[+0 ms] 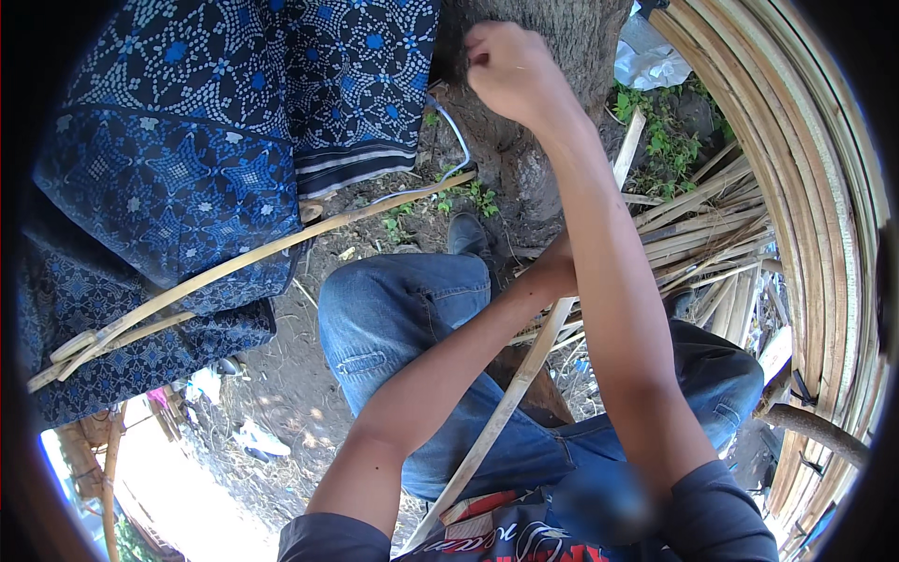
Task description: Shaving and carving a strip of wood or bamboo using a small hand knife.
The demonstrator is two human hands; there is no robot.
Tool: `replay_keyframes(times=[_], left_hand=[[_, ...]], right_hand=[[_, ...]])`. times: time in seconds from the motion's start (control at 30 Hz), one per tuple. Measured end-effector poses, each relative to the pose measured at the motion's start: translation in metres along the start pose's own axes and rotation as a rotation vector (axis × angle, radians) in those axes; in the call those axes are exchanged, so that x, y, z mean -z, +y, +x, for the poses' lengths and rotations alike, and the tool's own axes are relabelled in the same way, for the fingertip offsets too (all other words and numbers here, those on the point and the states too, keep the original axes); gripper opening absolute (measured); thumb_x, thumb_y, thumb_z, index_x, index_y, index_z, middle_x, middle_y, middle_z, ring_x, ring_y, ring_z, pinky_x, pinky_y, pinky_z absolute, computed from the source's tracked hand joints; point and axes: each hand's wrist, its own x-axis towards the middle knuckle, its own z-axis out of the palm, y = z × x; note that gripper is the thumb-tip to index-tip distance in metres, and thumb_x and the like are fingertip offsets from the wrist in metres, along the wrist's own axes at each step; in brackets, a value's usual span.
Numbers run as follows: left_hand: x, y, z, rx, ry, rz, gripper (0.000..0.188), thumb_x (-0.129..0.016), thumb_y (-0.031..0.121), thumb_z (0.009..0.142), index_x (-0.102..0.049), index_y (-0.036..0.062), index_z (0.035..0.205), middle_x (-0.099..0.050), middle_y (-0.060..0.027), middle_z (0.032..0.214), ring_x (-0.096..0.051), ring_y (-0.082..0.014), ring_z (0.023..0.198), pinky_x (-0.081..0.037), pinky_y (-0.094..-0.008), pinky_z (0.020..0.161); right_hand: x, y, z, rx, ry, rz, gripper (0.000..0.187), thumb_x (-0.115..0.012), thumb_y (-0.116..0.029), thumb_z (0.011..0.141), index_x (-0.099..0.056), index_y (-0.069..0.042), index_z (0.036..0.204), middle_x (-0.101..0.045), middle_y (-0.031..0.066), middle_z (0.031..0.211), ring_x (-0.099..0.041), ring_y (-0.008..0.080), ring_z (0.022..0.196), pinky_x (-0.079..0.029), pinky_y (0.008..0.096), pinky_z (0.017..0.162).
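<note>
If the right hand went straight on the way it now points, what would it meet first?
The right hand is raised, closed in a fist, and reaches up and forward toward the rough grey tree trunk. Going straight on, it would probably meet that bark first. It may already be touching it; depth is unclear in this view.

The single head-worn fisheye view looks steeply down from just above the seated person's knees (393, 318), close over both forearms, facing the tree trunk (534, 112) ahead.
</note>
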Motion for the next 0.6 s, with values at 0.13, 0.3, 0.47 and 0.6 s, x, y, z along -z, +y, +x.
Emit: replay_keyframes(times=[0.13, 0.3, 0.47, 0.6], left_hand=[[-0.004, 0.022, 0.01, 0.075, -0.077, 0.049, 0.048, -0.072, 0.014, 0.076, -0.051, -0.0003, 0.116, -0.061, -0.0119, 0.108, -0.057, -0.021, 0.099, -0.045, -0.0359, 0.088], [-0.003, -0.006, 0.013, 0.08, -0.055, 0.251, 0.037, -0.067, 0.01, 0.077, -0.052, -0.0015, 0.109, -0.06, -0.0163, 0.108, -0.057, -0.0223, 0.101, -0.045, -0.0383, 0.085], [-0.011, 0.0, 0.016, 0.143, -0.136, 0.4, 0.025, -0.063, 0.015, 0.084, -0.056, 0.002, 0.104, -0.062, -0.0084, 0.094, -0.058, -0.0117, 0.083, -0.045, -0.0293, 0.067], [-0.018, -0.027, 0.014, 0.054, -0.108, 0.19, 0.016, -0.053, 0.015, 0.092, -0.054, 0.0041, 0.104, -0.061, -0.0051, 0.08, -0.056, -0.0097, 0.058, -0.046, -0.029, 0.053]], right_hand=[[0.033, 0.0, -0.031, 0.039, 0.087, -0.006, 0.018, -0.058, -0.006, 0.078, -0.064, 0.004, 0.091, -0.067, 0.0221, 0.085, -0.066, 0.0343, 0.081, -0.051, 0.0379, 0.074], [0.059, 0.002, -0.074, -0.145, 0.124, -0.204, 0.018, -0.056, -0.015, 0.081, -0.063, 0.002, 0.081, -0.063, 0.0239, 0.073, -0.063, 0.0426, 0.072, -0.052, 0.0477, 0.068], [0.057, 0.011, -0.093, -0.237, -0.11, 0.033, 0.029, -0.06, -0.022, 0.085, -0.063, 0.006, 0.09, -0.065, 0.0225, 0.071, -0.066, 0.0372, 0.068, -0.052, 0.0434, 0.066], [0.009, -0.03, -0.064, -0.317, -0.209, 0.44, 0.041, -0.067, -0.026, 0.083, -0.061, 0.004, 0.11, -0.065, 0.0228, 0.072, -0.067, 0.0335, 0.074, -0.051, 0.0397, 0.071]])
